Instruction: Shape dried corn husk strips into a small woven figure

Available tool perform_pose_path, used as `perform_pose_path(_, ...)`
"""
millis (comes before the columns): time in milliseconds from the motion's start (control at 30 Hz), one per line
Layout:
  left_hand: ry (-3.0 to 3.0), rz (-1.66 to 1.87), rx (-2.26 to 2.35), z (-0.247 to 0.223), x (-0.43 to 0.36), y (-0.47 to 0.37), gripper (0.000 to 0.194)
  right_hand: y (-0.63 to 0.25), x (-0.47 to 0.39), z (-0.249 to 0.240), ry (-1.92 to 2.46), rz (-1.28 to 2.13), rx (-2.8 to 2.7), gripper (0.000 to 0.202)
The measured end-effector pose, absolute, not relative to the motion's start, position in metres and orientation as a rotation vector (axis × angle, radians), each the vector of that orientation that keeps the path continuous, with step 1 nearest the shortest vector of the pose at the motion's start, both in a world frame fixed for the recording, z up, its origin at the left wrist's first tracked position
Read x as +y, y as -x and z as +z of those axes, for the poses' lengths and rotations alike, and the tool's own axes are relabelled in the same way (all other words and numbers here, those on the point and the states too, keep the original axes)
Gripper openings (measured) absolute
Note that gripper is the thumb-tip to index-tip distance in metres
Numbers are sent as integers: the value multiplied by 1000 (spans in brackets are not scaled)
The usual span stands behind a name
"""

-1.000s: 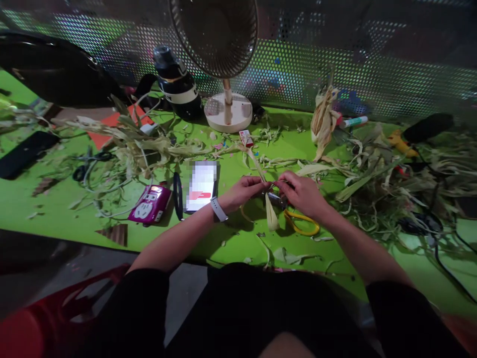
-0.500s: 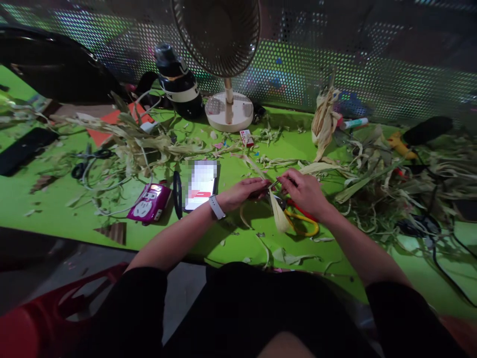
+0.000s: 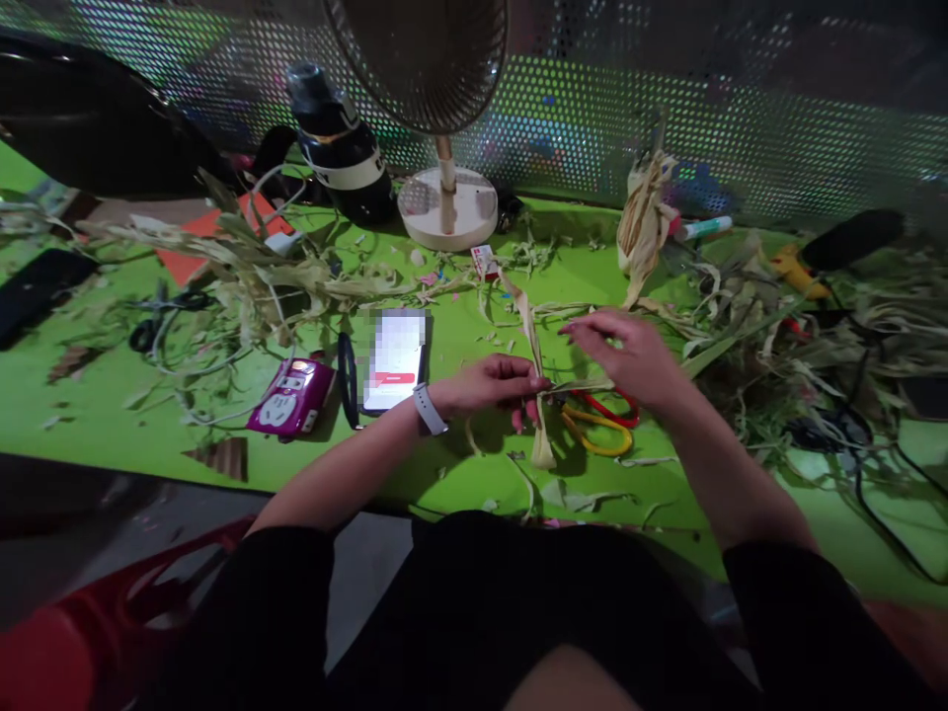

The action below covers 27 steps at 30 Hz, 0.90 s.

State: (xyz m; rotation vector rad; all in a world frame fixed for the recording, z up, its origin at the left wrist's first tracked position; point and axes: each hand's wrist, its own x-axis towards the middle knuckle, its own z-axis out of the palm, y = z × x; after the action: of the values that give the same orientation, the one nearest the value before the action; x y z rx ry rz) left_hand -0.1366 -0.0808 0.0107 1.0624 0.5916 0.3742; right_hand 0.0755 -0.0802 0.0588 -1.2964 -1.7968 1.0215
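Note:
Between thumb and fingers, my left hand [image 3: 502,383] pinches crossed strips of dry corn husk [image 3: 531,331]. One strip runs up toward the back of the table, its short end hangs below the fingers, and another sticks out to the right. My right hand [image 3: 618,348] is off to the right, above that sideways strip, its fingers apart with nothing visible in them. Under the strips lie scissors with red and yellow handles [image 3: 599,439]; their blades are hidden. A lit phone [image 3: 398,360] rests left of my left hand.
A fan [image 3: 448,209] and a dark bottle [image 3: 345,163] stand at the back. A purple power strip [image 3: 291,398] with a white cable lies left. Husk scraps [image 3: 770,395] are heaped on the right, near a corn-husk bundle [image 3: 643,222] and a marker [image 3: 703,228].
My right hand has let go of the husk and moved up and right, its fingers opening. My left hand keeps its pinch, and the strips now spread out in a cross.

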Motion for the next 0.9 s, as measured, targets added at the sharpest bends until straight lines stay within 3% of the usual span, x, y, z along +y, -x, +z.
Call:
perform_pose_path(167, -1087, 355, 578, 9, -87, 131, 26, -57, -80, 39, 1203, 1566, -1740, 33)
perform_pose_path(300, -1060, 436, 637, 3, -89, 127, 21, -51, -83, 34, 1134, 1742, -1388, 30)
perform_pose_path(700, -1182, 379, 619, 4, -83, 132, 26, -51, -79, 21, 1200, 1550, -1208, 31)
perform_pose_path(900, -1123, 651, 708, 17, -77, 140, 30, -62, -67, 31, 1173, 1563, -1083, 36)
